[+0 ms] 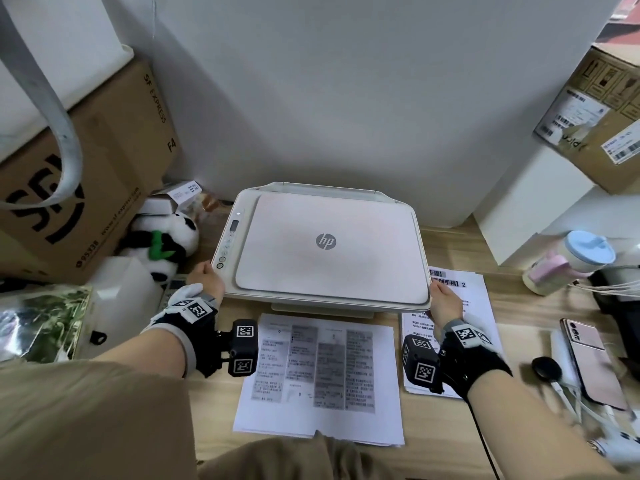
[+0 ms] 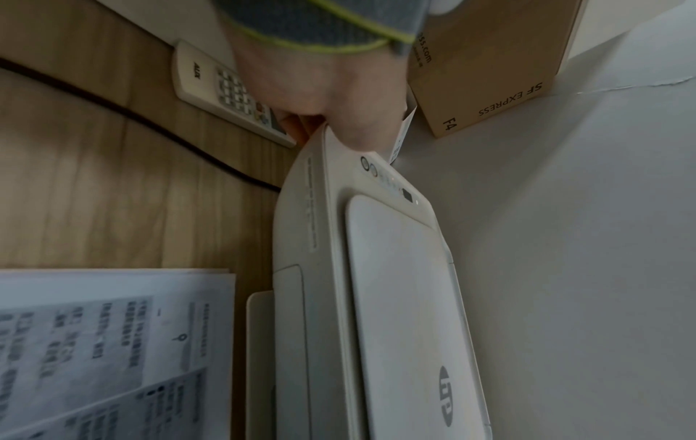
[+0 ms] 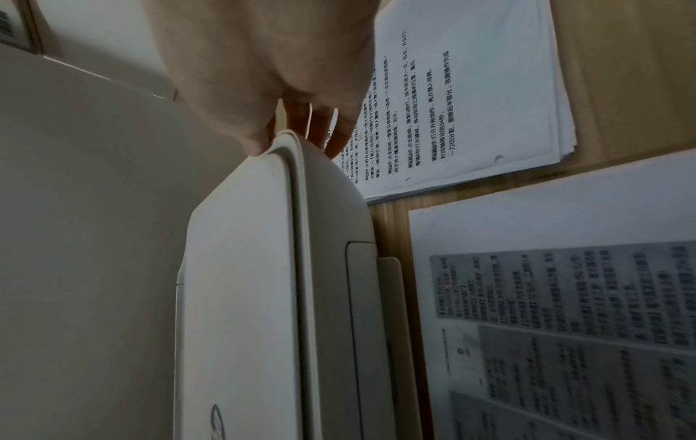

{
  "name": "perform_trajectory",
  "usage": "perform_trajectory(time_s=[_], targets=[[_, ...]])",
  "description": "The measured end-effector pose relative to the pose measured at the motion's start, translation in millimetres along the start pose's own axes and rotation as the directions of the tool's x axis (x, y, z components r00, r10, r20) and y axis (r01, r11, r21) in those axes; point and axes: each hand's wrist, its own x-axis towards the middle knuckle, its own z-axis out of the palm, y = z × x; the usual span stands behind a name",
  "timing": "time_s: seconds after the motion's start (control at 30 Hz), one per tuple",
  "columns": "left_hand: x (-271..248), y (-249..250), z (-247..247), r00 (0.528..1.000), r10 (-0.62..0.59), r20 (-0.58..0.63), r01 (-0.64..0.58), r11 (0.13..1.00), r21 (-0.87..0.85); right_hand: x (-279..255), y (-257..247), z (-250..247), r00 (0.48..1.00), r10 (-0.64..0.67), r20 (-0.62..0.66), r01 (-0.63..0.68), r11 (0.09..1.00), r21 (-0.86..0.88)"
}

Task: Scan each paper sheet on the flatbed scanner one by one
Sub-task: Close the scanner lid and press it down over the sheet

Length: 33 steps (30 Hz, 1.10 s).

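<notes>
- my left hand (image 1: 206, 279) is on the front-left corner of the scanner (image 1: 325, 247), right by the button strip. fingers (image 2: 301, 125) curled under the edge w/ thumb on top, so gripping that corner
- my right hand (image 1: 446, 303) is doing the same on the front-right corner: thumb on top of the lid rim, fingers (image 3: 320, 131) tucked down the side/under
- scanner lid (image 3: 237, 268) is down flat, hp logo facing up; the unit sits at the back-middle of the wood surface (image 1: 450, 427), against the wall
- one printed sheet (image 1: 318, 379) lies flat just in front of the scanner, btw my two wrists, grey text blocks on it
- a stack of sheets (image 1: 474, 306) sits to the right of the scanner's front corner, partly under my right hand/wrist
- other stuff: panda plush (image 1: 162, 244) + cardboard box (image 1: 86, 174) on the left, remote (image 2: 226, 92) near my left hand, pink phone (image 1: 592, 362) and a cup w/ blue lid (image 1: 585, 251) on the right
</notes>
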Motion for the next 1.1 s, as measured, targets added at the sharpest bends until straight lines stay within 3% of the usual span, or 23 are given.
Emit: perform_trajectory(time_s=[0.17,0.43,1.1], targets=[[-9.0,-0.7,-0.7,1.0,0.021,-0.001,-0.021,1.0,-0.018,1.2,11.9,4.4,0.999,-0.037,-0.024,0.037,0.999,0.012],[-7.6,-11.4,7.2,0.998,0.049,-0.024,-0.053,0.976,-0.21,-1.7,10.9,4.2,1.0,0.023,0.007,-0.023,0.99,0.138],[6.6,-19.7,10.3,0.999,0.037,0.011,-0.032,0.954,-0.297,-1.8,11.7,5.8,0.998,0.06,-0.032,-0.053,0.983,0.178]])
